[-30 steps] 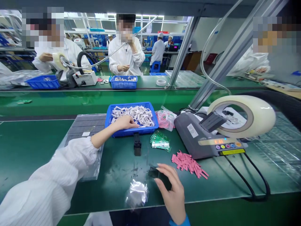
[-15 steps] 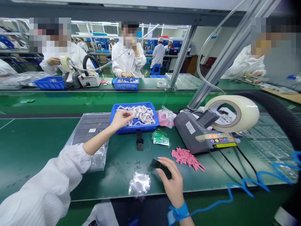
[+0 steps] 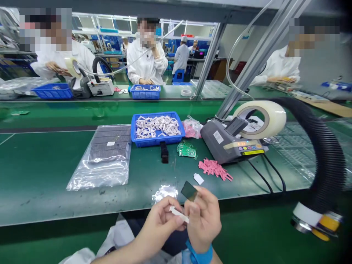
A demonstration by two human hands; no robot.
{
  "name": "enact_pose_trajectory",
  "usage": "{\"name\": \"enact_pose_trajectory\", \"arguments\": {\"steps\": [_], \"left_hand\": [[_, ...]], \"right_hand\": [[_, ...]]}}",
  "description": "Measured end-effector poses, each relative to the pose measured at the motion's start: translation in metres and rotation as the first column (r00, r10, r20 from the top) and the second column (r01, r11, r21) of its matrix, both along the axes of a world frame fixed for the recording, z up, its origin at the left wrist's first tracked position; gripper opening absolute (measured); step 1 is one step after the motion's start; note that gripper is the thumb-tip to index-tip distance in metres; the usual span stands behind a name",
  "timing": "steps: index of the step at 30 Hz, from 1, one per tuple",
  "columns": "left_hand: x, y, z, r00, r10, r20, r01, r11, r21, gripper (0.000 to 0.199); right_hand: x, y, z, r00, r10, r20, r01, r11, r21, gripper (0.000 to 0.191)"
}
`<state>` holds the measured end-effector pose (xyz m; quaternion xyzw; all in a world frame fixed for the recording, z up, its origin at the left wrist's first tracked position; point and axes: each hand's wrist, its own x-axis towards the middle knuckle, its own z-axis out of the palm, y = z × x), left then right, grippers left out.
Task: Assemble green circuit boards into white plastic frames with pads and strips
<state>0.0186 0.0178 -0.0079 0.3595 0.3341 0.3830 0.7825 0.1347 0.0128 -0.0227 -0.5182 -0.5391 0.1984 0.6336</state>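
My left hand (image 3: 161, 222) and my right hand (image 3: 205, 220) are together above the front edge of the green bench. The left fingers pinch a white strip (image 3: 178, 214), whose end reaches toward my right hand. My right fingers are shut on a thin dark rectangular piece (image 3: 189, 191), possibly a small film or plate. Just beyond my hands lies a crumpled silver foil bag (image 3: 165, 192). A small white label (image 3: 198, 178) lies on the bench to its right. A blue coiled strap (image 3: 198, 255) circles my right wrist.
A blue tray (image 3: 154, 143) of white strips, a black block (image 3: 164, 152), green circuit boards (image 3: 187, 150), pink strips (image 3: 214, 169) and a grey tape dispenser (image 3: 217, 141) stand ahead. A plastic bag (image 3: 108, 157) lies left; a black ribbed hose (image 3: 324, 154) curves right.
My left hand has left the blue tray and come to my right hand with a white strip. The dark piece is now raised off the bench, and the view has tilted upward.
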Motion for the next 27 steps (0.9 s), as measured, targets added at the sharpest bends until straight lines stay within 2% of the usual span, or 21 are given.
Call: {"name": "enact_pose_trajectory", "arguments": {"steps": [2,4,6,8,10,12,13,15,17,19,22,27], "left_hand": [[-0.007,-0.009,0.002,0.998,-0.02,-0.066,0.025,0.997,0.072,0.026],[-0.016,-0.012,0.006,0.976,-0.063,-0.207,0.11,0.968,0.226,0.023],[-0.024,-0.013,0.01,0.942,-0.086,-0.324,0.207,0.91,0.361,0.024],[-0.029,-0.012,0.011,0.941,-0.091,-0.325,0.222,0.892,0.395,0.02],[-0.031,-0.014,0.009,0.977,-0.096,-0.189,0.148,0.946,0.289,0.017],[-0.03,-0.016,0.007,0.997,-0.08,0.023,0.078,0.994,0.07,0.02],[-0.03,-0.017,0.007,0.99,-0.062,0.13,0.069,0.997,-0.046,0.023],[-0.03,-0.018,0.008,0.958,-0.021,0.286,0.081,0.976,-0.2,0.028],[-0.029,-0.018,0.01,0.932,0.007,0.361,0.094,0.961,-0.262,0.029],[-0.029,-0.017,0.013,0.914,0.004,0.406,0.113,0.958,-0.262,0.031],[-0.028,-0.017,0.014,0.888,-0.021,0.459,0.151,0.957,-0.249,0.035],[-0.028,-0.021,0.011,0.896,-0.021,0.443,0.154,0.952,-0.265,0.038]], "right_hand": [[-0.002,-0.004,0.006,0.973,0.079,-0.217,-0.101,0.991,-0.091,0.026],[-0.003,-0.005,0.01,0.915,0.126,-0.383,-0.189,0.973,-0.132,0.025],[-0.003,-0.004,0.012,0.863,0.162,-0.479,-0.282,0.94,-0.191,0.026],[-0.002,-0.004,0.013,0.844,0.2,-0.499,-0.357,0.902,-0.243,0.026],[0.003,-0.008,0.016,0.901,0.202,-0.384,-0.312,0.916,-0.251,0.024],[0.011,-0.013,0.022,0.974,0.191,-0.12,-0.208,0.967,-0.145,0.024],[0.015,-0.015,0.026,0.982,0.183,0.048,-0.179,0.981,-0.075,0.025],[0.023,-0.019,0.034,0.917,0.17,0.361,-0.196,0.98,0.036,0.028],[0.028,-0.021,0.04,0.816,0.154,0.557,-0.229,0.971,0.068,0.028],[0.029,-0.021,0.042,0.764,0.145,0.628,-0.241,0.968,0.07,0.026],[0.028,-0.019,0.041,0.754,0.164,0.637,-0.252,0.966,0.05,0.027],[0.028,-0.019,0.04,0.693,0.21,0.689,-0.29,0.957,0.0,0.027]]}}
